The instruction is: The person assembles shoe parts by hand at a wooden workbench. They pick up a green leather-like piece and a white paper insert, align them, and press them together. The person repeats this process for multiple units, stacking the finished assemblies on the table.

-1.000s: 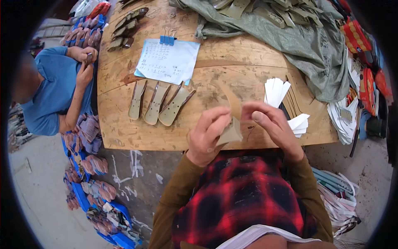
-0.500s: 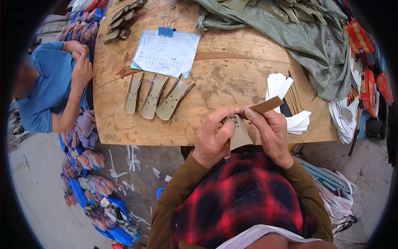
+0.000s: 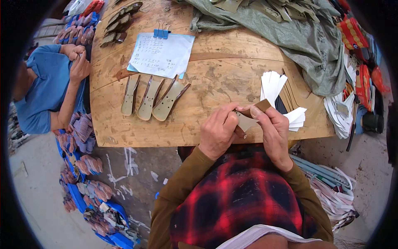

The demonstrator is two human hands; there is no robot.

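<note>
Hands together at the near edge of the wooden worktop (image 3: 215, 89), both clamped on one tan insole piece (image 3: 247, 123) with a brown strip (image 3: 260, 106) running off its upper right end. Left hand (image 3: 218, 130) pinches the piece from the left with fingers curled under it, right hand (image 3: 274, 135) grips it from the right with the thumb on top (piece held just above the worktop edge, over the red plaid lap). Just behind the right hand lies a fan of white paper strips (image 3: 273, 85) beside some tan and dark flat pieces. Farther left on the worktop three more tan insole pieces (image 3: 151, 99) lie side by side, well apart from the hands. Behind them a written paper sheet (image 3: 161, 56) sits under a blue binder clip (image 3: 159, 32). Grey-green cloth (image 3: 290, 37) covers the far right of the worktop. Another person in a blue shirt (image 3: 43, 93) sits at the left end, their hands raised near the worktop corner. Stacks of coloured pieces in blue trays (image 3: 89, 195) lie on the floor at left.
</note>
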